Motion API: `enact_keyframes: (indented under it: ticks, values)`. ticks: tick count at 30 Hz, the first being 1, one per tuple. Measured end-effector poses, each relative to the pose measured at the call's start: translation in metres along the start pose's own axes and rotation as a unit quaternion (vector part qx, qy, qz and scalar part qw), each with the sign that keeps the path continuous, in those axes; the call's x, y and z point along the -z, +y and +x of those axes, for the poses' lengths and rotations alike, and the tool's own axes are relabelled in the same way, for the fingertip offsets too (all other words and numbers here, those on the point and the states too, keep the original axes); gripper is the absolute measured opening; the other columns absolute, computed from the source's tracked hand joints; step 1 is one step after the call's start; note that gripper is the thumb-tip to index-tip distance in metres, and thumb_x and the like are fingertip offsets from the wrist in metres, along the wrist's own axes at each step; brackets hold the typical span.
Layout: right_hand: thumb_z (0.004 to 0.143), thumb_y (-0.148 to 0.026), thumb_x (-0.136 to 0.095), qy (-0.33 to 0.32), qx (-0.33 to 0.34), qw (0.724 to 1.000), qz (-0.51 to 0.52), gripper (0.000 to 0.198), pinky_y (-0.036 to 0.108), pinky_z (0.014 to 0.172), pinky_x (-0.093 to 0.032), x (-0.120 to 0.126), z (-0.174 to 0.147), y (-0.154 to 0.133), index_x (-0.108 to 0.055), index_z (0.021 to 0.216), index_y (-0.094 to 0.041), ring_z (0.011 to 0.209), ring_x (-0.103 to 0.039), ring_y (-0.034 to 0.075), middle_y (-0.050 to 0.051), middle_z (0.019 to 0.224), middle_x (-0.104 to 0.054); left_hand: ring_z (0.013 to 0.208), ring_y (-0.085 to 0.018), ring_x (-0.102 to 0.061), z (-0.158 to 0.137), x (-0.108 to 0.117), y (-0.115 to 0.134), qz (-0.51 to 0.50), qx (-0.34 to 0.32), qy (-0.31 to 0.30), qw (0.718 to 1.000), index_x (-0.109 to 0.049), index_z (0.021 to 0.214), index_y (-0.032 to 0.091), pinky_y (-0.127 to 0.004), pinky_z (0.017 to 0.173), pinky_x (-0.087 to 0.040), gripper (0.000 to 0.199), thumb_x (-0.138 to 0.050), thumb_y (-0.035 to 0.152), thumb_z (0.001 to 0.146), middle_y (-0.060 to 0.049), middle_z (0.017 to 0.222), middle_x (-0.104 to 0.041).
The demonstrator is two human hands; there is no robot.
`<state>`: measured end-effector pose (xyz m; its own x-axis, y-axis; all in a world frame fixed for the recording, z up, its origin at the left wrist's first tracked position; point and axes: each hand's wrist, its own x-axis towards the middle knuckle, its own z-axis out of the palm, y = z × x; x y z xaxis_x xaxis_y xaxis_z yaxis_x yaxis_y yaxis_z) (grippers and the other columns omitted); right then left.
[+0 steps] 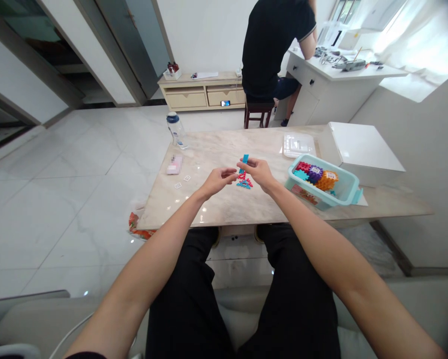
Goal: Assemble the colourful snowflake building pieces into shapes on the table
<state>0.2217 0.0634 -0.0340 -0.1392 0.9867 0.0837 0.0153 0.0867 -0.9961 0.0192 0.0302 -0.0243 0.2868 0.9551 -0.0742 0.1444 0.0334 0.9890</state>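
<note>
My right hand (pixel 259 172) pinches a small blue plastic piece (pixel 245 158) above the middle of the marble-topped table (pixel 216 144). Below it stands a small build of red and blue toy building pieces (pixel 244 183), partly hidden by my fingers. My left hand (pixel 219 180) is beside the build on its left, fingers partly stretched and slightly apart, with nothing visible in them. Whether its fingertips touch the build I cannot tell. To the right, a light teal bin (pixel 330 199) holds red, purple, orange and blue pieces (pixel 315 173).
A water bottle (pixel 177 130), a pink pack (pixel 175 164) and two small white frames (pixel 187 178) lie toward the table's left. At the right back are a clear plastic lid (pixel 299 144) and a white box (pixel 366 149). Beyond, a person in black (pixel 270 50) sits at a white desk.
</note>
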Motion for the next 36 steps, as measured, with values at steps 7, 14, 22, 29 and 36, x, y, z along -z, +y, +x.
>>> enact_keyframes:
  ticks: [7,14,22,29,36]
  values:
    - [0.071,-0.060,-0.092,-0.040,-0.023,0.998,0.048,0.061,0.038,0.091,-0.063,-0.006,-0.011,-0.010,-0.081,0.111,-0.015,0.105,-0.076,0.028,0.009,0.111,-0.082,0.086,-0.018,-0.069,0.001,-0.010,0.009,-0.055,0.025,-0.014,0.998,-0.084,0.102,0.012,-0.034,0.085,-0.054,0.056,-0.092,0.061,0.076,-0.014,0.100,-0.082]
    - [0.077,-0.058,-0.088,-0.064,-0.013,0.997,0.047,0.056,0.032,0.081,-0.061,-0.008,-0.010,-0.008,-0.080,0.111,-0.015,0.095,-0.075,0.023,0.009,0.106,-0.081,0.082,-0.017,-0.067,0.000,-0.008,0.009,-0.038,0.013,-0.005,0.999,-0.084,0.097,0.013,-0.032,0.080,-0.053,0.054,-0.091,0.062,0.075,-0.013,0.098,-0.082]
    - [0.083,-0.039,-0.085,-0.026,0.088,0.964,-0.251,0.045,0.033,0.087,-0.058,0.000,-0.002,0.006,-0.080,0.121,-0.015,0.089,-0.074,0.022,0.007,0.098,-0.081,0.085,-0.022,-0.072,0.002,0.006,0.008,0.170,-0.031,0.020,0.985,-0.085,0.108,0.015,-0.030,0.077,-0.052,0.048,-0.087,0.053,0.079,-0.010,0.094,-0.083]
    - [0.097,-0.031,-0.074,-0.067,0.117,0.880,-0.455,0.042,0.035,0.097,-0.055,-0.009,-0.007,-0.001,-0.074,0.138,-0.023,0.115,-0.074,0.028,0.010,0.124,-0.080,0.071,-0.021,-0.069,-0.004,-0.009,0.021,0.336,-0.047,0.101,0.935,-0.084,0.081,0.015,-0.029,0.066,-0.042,0.049,-0.069,0.060,0.093,-0.005,0.068,-0.074]
    - [0.102,-0.033,-0.071,-0.111,0.145,0.837,-0.515,0.039,0.035,0.100,-0.054,-0.017,-0.011,-0.006,-0.071,0.140,-0.023,0.124,-0.069,0.028,0.012,0.135,-0.075,0.080,-0.022,-0.076,0.002,-0.003,0.011,0.288,-0.032,0.120,0.950,-0.088,0.091,0.018,-0.027,0.069,-0.049,0.036,-0.069,0.048,0.094,-0.009,0.084,-0.083]
